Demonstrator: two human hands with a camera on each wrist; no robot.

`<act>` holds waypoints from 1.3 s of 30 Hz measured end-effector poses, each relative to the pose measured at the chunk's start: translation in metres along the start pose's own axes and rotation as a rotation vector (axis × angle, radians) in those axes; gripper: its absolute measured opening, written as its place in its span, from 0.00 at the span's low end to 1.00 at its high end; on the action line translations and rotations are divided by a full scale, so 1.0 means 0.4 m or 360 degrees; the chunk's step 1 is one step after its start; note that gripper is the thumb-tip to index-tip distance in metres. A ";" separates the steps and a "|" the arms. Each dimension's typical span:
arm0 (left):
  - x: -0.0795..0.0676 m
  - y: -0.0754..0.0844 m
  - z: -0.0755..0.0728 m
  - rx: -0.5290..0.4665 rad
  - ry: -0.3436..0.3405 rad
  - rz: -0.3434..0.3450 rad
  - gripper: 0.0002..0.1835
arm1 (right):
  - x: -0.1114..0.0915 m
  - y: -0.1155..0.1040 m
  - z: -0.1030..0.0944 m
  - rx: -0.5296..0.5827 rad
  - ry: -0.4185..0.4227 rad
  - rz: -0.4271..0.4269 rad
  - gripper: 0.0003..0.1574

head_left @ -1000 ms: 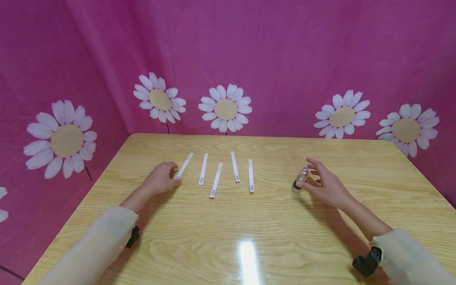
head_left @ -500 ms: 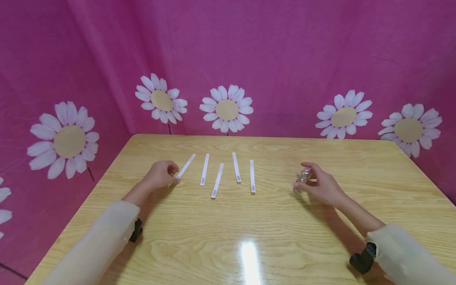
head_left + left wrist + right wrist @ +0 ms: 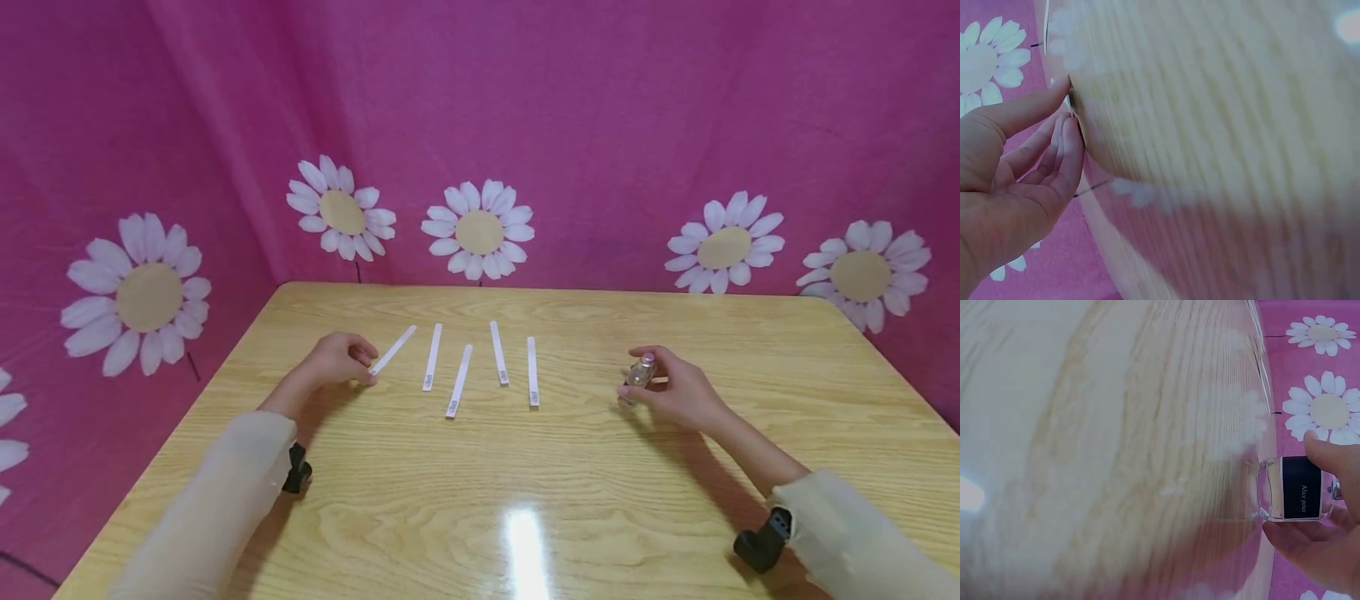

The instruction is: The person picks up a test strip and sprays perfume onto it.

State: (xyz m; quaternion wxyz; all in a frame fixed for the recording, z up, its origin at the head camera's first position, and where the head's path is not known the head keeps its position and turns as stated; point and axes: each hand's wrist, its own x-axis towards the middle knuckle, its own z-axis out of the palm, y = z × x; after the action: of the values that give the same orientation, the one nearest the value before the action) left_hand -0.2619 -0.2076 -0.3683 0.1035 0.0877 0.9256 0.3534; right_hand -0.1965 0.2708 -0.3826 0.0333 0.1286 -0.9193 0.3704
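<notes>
In the head view my left hand (image 3: 336, 364) pinches the near end of a white paper perfume test strip (image 3: 393, 350), the leftmost of a loose row. That strip slants away to the right. Several similar strips lie flat to its right, such as a middle one (image 3: 459, 382) and the rightmost one (image 3: 532, 371), with small dark print at their near ends. My right hand (image 3: 678, 392) holds a small clear glass perfume bottle (image 3: 640, 372) between thumb and fingers. The right wrist view shows the bottle's black "Alice peter" label (image 3: 1302, 489) and its base right at the tabletop.
The glossy wood-grain table (image 3: 420, 492) carries a bright light reflection (image 3: 527, 550) near its front. Behind and to the left hangs a magenta cloth (image 3: 585, 133) printed with daisies. Each wrist wears a black camera, such as the right one (image 3: 765, 542).
My right fingers have closed round the bottle's body. The leftmost strip has turned a little further to the right, with my left hand at its near end. The other strips lie as before.
</notes>
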 end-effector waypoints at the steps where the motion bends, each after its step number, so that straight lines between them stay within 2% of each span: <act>1: 0.001 -0.001 0.000 -0.0013 -0.0002 0.0002 0.23 | 0.000 0.002 0.000 -0.0001 -0.0003 -0.0002 0.37; 8: 0.004 -0.001 -0.002 -0.0096 -0.0035 -0.0031 0.23 | -0.002 0.006 0.001 -0.0001 0.0003 -0.0013 0.34; 15: 0.012 0.001 0.011 -0.0177 -0.0107 -0.0040 0.15 | -0.001 0.006 0.001 0.0001 0.0019 -0.0022 0.33; 23: 0.018 0.009 0.031 -0.0084 -0.0009 -0.0120 0.10 | -0.003 0.000 0.001 0.0011 0.0037 -0.0023 0.34; 30: 0.009 0.024 0.036 -0.0087 -0.0009 -0.0155 0.11 | -0.003 -0.003 0.003 0.0002 0.0056 -0.0006 0.36; 35: 0.003 0.037 0.033 -0.0189 -0.0045 -0.0129 0.13 | -0.004 0.001 0.007 0.0011 0.0092 -0.0008 0.35; 39: -0.001 0.045 0.033 -0.0347 -0.0094 -0.0128 0.15 | -0.008 0.004 0.013 0.0039 0.0125 -0.0019 0.33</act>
State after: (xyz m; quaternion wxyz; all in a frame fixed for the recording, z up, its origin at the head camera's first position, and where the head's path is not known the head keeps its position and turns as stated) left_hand -0.2567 -0.1858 -0.3658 0.1538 0.0492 0.8810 0.4447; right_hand -0.1938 0.2688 -0.3880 0.0699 0.1199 -0.9119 0.3862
